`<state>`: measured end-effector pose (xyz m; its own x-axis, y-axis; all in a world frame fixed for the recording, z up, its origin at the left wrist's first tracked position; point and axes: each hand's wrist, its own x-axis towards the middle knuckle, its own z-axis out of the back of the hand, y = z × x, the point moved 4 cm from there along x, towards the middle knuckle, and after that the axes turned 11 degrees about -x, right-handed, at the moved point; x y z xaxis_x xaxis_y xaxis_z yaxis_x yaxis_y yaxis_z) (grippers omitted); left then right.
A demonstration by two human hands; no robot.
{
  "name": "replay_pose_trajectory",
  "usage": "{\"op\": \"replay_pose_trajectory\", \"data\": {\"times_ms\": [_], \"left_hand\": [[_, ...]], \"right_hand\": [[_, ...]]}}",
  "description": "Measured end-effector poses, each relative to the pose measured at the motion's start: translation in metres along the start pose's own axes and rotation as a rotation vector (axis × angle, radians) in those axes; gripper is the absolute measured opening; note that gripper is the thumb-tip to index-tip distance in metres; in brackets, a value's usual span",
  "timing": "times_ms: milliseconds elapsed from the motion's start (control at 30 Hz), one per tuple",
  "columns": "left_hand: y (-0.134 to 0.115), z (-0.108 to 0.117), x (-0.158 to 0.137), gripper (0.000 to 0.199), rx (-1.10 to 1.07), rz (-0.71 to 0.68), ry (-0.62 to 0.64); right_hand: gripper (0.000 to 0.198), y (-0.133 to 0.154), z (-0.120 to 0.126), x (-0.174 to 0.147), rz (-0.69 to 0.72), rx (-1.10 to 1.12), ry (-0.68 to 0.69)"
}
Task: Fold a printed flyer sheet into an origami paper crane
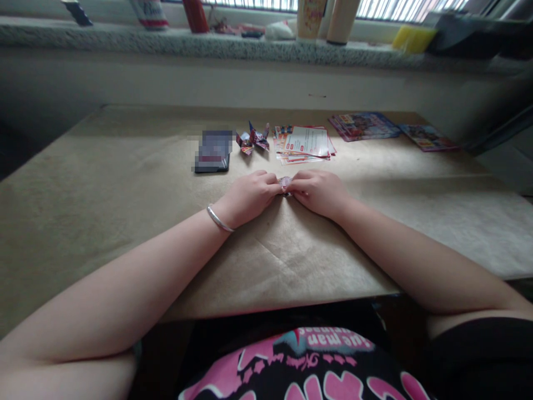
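Observation:
Between my two hands, at the middle of the table, is a small folded piece of patterned paper point(285, 182). My left hand point(254, 193), with a silver bangle on its wrist, pinches the paper's left side. The fingers of my right hand point(317, 189) are closed on its right side. Much of the paper is hidden by my fingertips. Just beyond my hands stand two folded paper cranes point(260, 136) in dark, printed paper.
Left of the cranes lies a dark, blurred-out phone-like object point(213, 151). Printed sheets point(307, 141) are stacked to their right. Glossy printed cards point(366, 125) lie at the table's back right. A stone windowsill point(233, 47) behind holds cups, bottles and a yellow item point(413, 39).

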<state>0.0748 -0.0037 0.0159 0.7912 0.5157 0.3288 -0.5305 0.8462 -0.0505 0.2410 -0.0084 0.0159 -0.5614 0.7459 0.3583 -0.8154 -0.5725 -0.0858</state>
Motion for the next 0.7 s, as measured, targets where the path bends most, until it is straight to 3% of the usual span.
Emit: {"op": "replay_pose_trajectory", "data": {"times_ms": [133, 533, 700], "left_hand": [[0.0011, -0.0016, 0.0004, 0.028, -0.011, 0.001, -0.006], [0.0000, -0.0005, 0.0002, 0.029, -0.024, 0.004, 0.000], [-0.0026, 0.0015, 0.0020, 0.026, -0.002, -0.011, -0.014]], "right_hand": [[0.026, 0.0017, 0.0017, -0.0008, 0.024, -0.061, 0.022], [0.026, -0.0015, -0.0022, 0.0027, -0.082, 0.073, 0.046], [0.028, 0.0027, 0.0019, 0.0006, -0.018, -0.047, 0.070]]}}
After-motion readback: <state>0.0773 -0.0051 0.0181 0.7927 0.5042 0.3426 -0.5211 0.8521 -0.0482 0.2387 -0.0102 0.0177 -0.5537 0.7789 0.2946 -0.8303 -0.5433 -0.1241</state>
